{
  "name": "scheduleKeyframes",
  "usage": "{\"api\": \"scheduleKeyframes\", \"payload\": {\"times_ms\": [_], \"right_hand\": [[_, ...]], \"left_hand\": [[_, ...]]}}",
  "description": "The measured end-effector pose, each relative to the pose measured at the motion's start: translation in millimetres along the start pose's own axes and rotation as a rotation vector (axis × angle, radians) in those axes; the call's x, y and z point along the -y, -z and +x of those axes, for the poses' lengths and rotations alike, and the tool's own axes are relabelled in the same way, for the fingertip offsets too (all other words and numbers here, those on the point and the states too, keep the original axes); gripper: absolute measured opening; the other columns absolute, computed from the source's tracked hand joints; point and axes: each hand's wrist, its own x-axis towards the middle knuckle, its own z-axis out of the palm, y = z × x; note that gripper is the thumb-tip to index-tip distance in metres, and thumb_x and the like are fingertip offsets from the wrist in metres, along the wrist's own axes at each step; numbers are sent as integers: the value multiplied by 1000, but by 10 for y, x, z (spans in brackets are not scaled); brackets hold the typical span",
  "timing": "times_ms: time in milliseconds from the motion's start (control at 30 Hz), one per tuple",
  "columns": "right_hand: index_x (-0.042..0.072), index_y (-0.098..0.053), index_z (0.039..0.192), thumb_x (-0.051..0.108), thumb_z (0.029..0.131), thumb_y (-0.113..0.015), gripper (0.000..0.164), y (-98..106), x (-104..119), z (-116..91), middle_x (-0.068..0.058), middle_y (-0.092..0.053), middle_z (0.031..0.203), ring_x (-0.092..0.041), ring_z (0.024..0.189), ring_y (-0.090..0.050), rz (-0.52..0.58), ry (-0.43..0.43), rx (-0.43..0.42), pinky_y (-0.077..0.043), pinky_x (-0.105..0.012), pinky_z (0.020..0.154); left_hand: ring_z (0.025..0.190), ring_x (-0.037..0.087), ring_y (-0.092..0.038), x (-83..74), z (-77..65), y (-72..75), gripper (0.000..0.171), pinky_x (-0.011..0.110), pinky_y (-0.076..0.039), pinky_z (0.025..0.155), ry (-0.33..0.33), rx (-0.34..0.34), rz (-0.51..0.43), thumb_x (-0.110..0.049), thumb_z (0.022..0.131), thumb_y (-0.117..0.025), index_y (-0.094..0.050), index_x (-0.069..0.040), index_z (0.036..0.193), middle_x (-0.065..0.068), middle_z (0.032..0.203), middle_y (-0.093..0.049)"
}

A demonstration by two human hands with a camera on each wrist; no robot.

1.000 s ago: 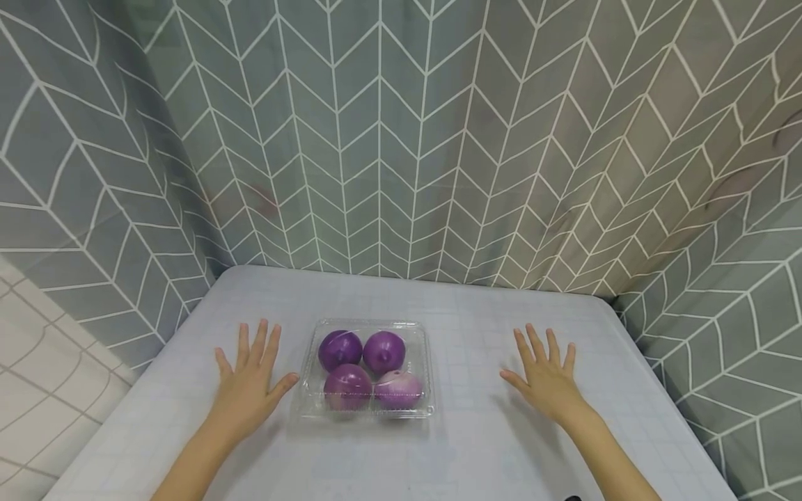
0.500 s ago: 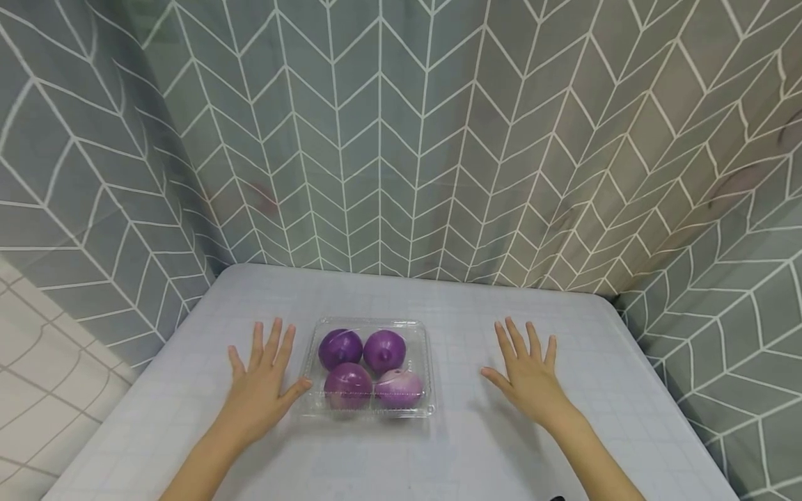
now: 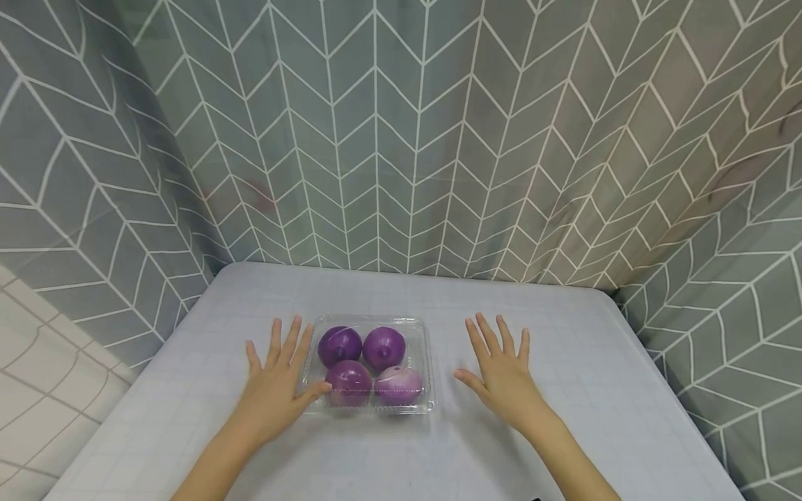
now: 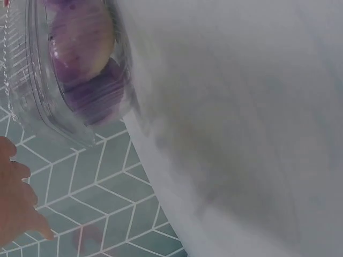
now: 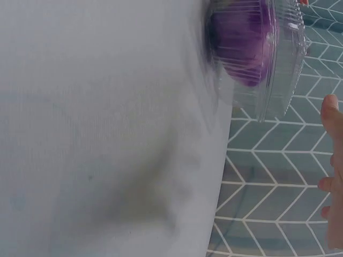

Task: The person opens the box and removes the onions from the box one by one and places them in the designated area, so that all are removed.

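Note:
A clear plastic clamshell box (image 3: pixel 428 362) sits on the table with several purple onions (image 3: pixel 384 348) inside, one of them paler at the front right. My left hand (image 3: pixel 276 393), fingers spread, is at the box's left side; its thumb overlaps the box in the head view. In the left wrist view that hand (image 4: pixel 16 201) appears apart from the box (image 4: pixel 32 80). To the right of the box, my right hand (image 3: pixel 510 386) hovers with straight, spread fingers and holds nothing. The right wrist view shows its fingers (image 5: pixel 336 176) away from the box wall (image 5: pixel 284 69).
The table (image 3: pixel 376 459) has a pale, faintly checked cover and rounded far corners. A grey curtain (image 3: pixel 401 139) with white chevron lines hangs behind it and along both sides. White tile-like squares (image 3: pixel 44 376) show at the lower left. A small dark object peeks in at the bottom edge.
Both hands have moved inward toward the box: the left one to the right, the right one to the left. The box and onions stay in place on the table.

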Motion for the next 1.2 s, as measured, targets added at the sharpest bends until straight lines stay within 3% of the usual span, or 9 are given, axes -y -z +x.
{"api": "scheduleKeyframes", "payload": {"times_ms": [233,533,700,867,1033,1200], "right_hand": [[9,-20,154,62,94,-41,83,-98,120,-19,-15,-23,156,-44,142,-13,24,38,-29,0,-72,105],[6,-23,152,46,86,-65,89,-293,354,-107,-16,-29,153,-45,139,-20,90,93,-38,-4,-74,103],[3,-19,153,47,85,-67,94,-359,437,-158,-14,-31,153,-42,140,-22,127,101,-22,-4,-73,104],[3,-14,153,48,83,-70,101,-379,462,-196,-14,-31,152,-38,140,-22,179,108,-3,-2,-69,107],[1,-13,153,48,80,-73,106,-391,462,-232,-16,-32,151,-36,139,-23,212,123,-2,-3,-68,108],[1,-16,152,49,75,-77,109,-406,463,-240,-15,-33,149,-33,137,-26,272,114,-17,-4,-66,109]], "left_hand": [[144,36,15,-119,13,-30,96,69,16,102,-27,34,-32,-58,88,-58,-11,-8,155,14,160,3],[144,41,6,-310,80,-135,107,71,10,103,-117,47,-31,-63,80,-65,-12,-9,155,16,160,-5],[145,39,2,-425,117,-188,114,72,5,104,-188,42,-28,-68,73,-67,-14,-9,155,11,161,-5],[145,40,-8,-510,144,-224,114,76,-8,103,-250,-2,4,-71,72,-66,-18,-8,154,10,161,-8],[145,38,-8,-550,154,-274,114,74,-11,104,-261,-4,12,-71,72,-66,-19,-8,154,8,161,-7],[144,38,-13,-564,165,-309,113,74,-12,103,-278,-16,14,-67,69,-73,-25,-8,153,11,160,-16]]}}
